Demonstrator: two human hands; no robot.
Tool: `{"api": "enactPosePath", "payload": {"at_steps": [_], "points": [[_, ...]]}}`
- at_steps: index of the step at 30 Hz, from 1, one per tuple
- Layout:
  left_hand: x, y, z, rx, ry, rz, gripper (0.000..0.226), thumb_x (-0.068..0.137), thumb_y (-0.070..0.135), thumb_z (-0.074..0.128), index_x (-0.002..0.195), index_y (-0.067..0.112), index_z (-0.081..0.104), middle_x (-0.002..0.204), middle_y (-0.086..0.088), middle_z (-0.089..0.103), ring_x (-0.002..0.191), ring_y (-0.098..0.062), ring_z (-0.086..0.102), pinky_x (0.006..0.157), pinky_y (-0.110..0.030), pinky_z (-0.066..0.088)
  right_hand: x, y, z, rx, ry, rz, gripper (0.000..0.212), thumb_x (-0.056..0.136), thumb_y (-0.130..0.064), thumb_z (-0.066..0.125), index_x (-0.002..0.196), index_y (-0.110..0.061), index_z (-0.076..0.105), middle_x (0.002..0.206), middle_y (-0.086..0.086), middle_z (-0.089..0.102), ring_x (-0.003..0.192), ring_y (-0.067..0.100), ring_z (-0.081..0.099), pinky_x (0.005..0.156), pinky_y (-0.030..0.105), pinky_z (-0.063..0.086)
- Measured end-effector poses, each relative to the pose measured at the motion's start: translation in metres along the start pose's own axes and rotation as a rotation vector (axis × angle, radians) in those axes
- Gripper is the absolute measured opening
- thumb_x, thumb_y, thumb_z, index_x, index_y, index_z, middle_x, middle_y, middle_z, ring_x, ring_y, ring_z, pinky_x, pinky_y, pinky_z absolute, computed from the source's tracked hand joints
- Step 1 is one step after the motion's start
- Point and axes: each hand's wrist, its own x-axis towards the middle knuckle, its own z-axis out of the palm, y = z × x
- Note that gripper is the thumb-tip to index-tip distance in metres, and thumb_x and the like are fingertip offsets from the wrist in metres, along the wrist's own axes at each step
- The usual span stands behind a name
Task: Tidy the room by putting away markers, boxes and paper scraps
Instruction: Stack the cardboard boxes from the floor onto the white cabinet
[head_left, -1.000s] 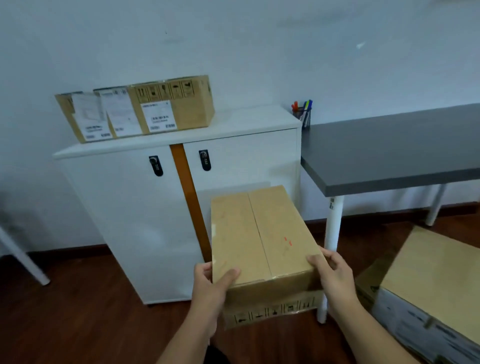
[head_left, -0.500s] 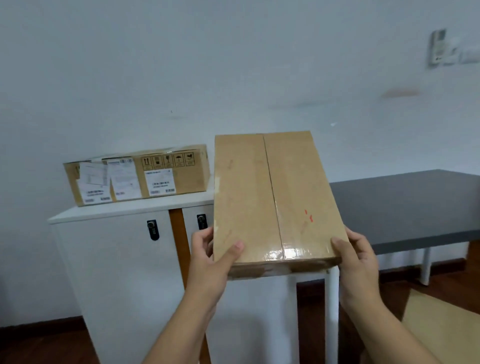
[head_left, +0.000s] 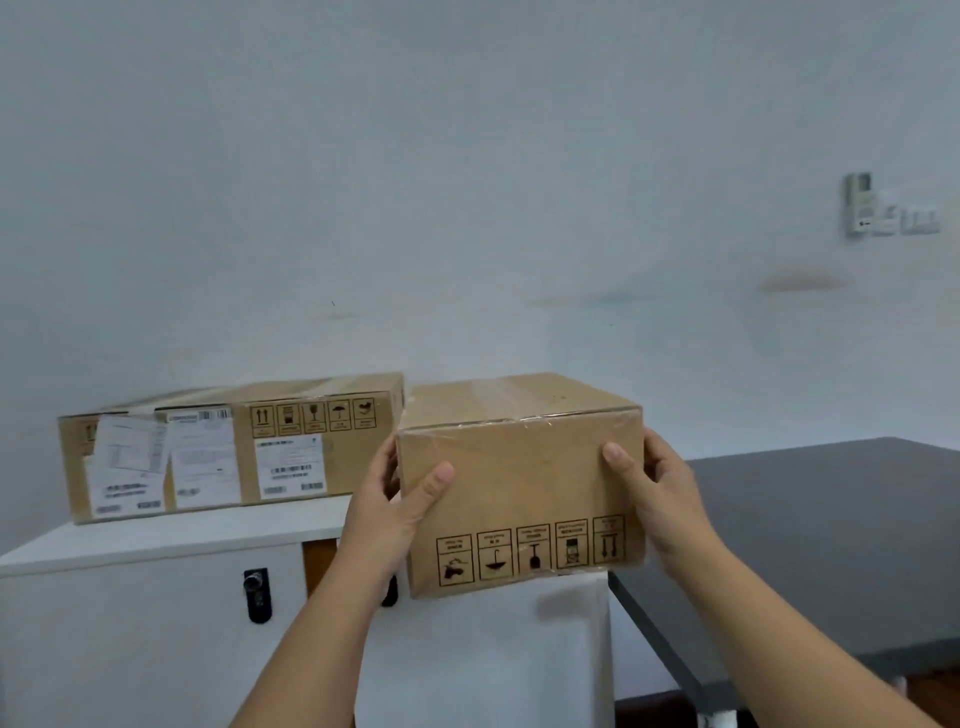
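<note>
Both hands, left (head_left: 387, 512) and right (head_left: 662, 501), grip the box (head_left: 519, 483) by its sides, over the cabinet (head_left: 171, 535) top's right end. Labelled box (head_left: 228, 447) just left; long axis runs away, free spot straight below.

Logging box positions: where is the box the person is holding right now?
In the head view, the held box is centre frame between both hands, at the white cabinet's right end, beside the labelled box.
</note>
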Motion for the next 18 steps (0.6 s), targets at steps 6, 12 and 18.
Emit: {"api": "enactPosePath", "payload": {"at_steps": [6, 12, 18], "points": [[0.064, -0.041, -0.008, 0.227, 0.085, 0.051, 0.065, 0.077, 0.057, 0.071, 0.136, 0.043, 0.049, 0.123, 0.013, 0.065, 0.112, -0.011, 0.063, 0.095, -0.042, 0.053, 0.057, 0.048, 0.037, -0.254, 0.011, 0.051, 0.032, 0.089, -0.033, 0.064, 0.120, -0.037, 0.055, 0.110, -0.013, 0.065, 0.101, 0.014, 0.063, 0.087, 0.037, 0.054], [0.104, -0.092, -0.021, 0.598, 0.153, -0.028, 0.059, 0.089, 0.011, 0.067, 0.142, 0.027, 0.045, 0.119, 0.009, 0.063, 0.105, -0.010, 0.061, 0.090, -0.026, 0.048, 0.094, 0.098, 0.061, -0.846, -0.031, 0.105, 0.049, 0.089, -0.029, 0.062, 0.134, -0.032, 0.044, 0.114, -0.003, 0.067, 0.106, 0.020, 0.060, 0.085, 0.037, 0.051], [0.136, -0.106, -0.042, 0.774, 0.222, -0.080, 0.025, 0.091, 0.025, 0.066, 0.115, 0.020, 0.066, 0.088, 0.013, 0.065, 0.083, -0.009, 0.062, 0.080, -0.031, 0.051, 0.139, 0.125, 0.076, -0.826, -0.061, 0.228, 0.039, 0.091, -0.025, 0.058, 0.128, -0.027, 0.048, 0.096, 0.001, 0.068, 0.086, 0.020, 0.065, 0.075, 0.038, 0.057]]}}
